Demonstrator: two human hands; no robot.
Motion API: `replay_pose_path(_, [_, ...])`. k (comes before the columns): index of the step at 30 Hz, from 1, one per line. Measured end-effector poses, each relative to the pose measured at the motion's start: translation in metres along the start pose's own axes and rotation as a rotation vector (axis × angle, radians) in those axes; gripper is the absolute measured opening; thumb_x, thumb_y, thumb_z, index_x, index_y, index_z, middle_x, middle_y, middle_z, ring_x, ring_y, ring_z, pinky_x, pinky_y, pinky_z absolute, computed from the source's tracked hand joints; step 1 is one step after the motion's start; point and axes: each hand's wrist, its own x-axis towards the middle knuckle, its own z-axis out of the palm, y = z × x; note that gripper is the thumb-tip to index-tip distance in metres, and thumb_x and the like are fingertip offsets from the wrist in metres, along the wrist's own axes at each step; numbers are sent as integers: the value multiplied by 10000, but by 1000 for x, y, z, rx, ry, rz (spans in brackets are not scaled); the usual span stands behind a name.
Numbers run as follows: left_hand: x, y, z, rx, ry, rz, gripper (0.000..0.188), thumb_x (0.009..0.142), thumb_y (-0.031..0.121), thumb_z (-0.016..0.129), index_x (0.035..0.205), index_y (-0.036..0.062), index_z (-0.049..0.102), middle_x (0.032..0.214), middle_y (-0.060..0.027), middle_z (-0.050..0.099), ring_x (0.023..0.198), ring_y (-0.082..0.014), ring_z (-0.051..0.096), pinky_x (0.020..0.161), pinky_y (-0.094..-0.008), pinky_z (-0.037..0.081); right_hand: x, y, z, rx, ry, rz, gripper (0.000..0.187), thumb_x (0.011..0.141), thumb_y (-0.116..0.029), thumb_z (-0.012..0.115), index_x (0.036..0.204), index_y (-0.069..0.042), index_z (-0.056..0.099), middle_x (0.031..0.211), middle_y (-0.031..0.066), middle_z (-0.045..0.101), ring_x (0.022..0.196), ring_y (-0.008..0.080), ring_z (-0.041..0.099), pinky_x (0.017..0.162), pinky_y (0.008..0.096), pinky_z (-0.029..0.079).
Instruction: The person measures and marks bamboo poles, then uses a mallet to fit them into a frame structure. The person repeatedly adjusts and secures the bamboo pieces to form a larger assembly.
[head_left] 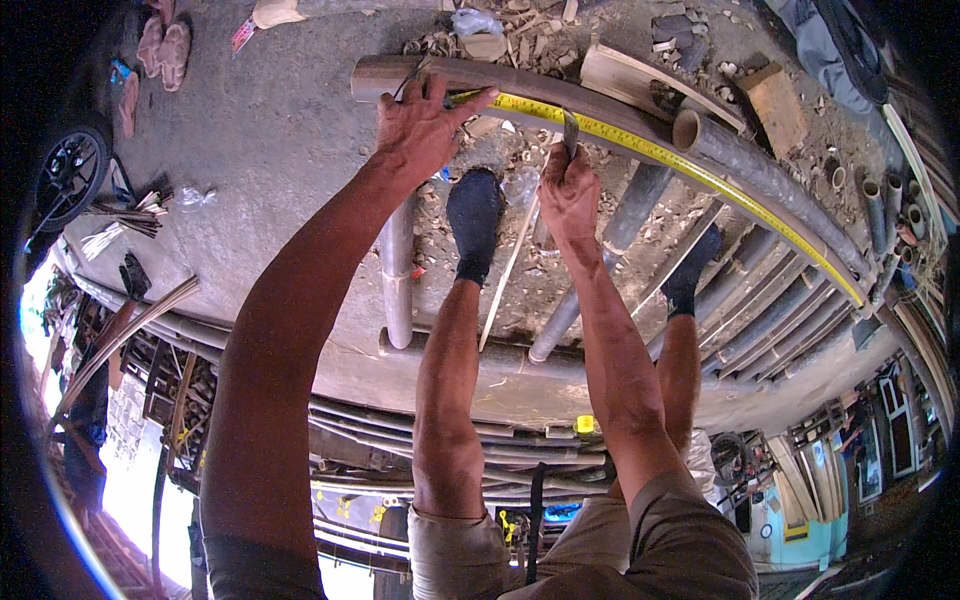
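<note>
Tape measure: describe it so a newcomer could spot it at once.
Find the long bamboo pole across the top, under both hands. The tape measure lies along it, from the left hand past the right hand. It is the only bright yellow strip among grey poles.

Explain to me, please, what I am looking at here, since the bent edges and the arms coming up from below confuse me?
This is one picture from a wide-angle camera worn on a person's head, looking down; the lens bends straight lines near the rim. The two forearms rising from the lower edge are the person's own, with both legs in dark socks between them. The left hand presses a yellow tape measure flat onto a long bamboo pole. The right hand grips a thin dark tool, its kind unclear, against the pole beside the tape. The concrete ground is strewn with wood chips, more bamboo poles and split strips. Sandals lie at the upper left.
</note>
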Motion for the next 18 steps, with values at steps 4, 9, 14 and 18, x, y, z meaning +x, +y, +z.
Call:
replay_pose_path(4, [2,3,-8,6,-80,-23,858,802,271,780,1522,501,374,1337,-147,441,1288,-381,470,879,-642,505,2,3,-1,-55,-3,-20,131,960,-119,610,938,6,580,621,138,575,552,184,544,508,373,447])
replay_pose_path(9, [2,3,-10,4,-96,-25,864,803,270,780,1525,504,366,1329,-147,442,1279,-378,481,876,-640,508,1,3,-2,-20,-10,-77,147,959,-136,615,931,4,578,614,137,577,535,201,542,507,372,444])
replay_pose_path(14, [2,2,-2,-3,-35,-8,850,822,272,782,1523,511,364,1257,-134,462,1208,-345,524,854,-630,508,4,-1,-4,-98,-7,-90,143,939,-133,634,959,4,598,638,144,611,556,200,582,525,368,460])
replay_pose_path(18, [1,2,0,21,-30,-14,844,825,277,783,1521,513,367,1265,-126,459,1204,-343,522,856,-628,505,2,-3,-6,-76,-17,-139,145,929,-131,645,980,3,619,659,145,633,576,203,613,538,368,472])
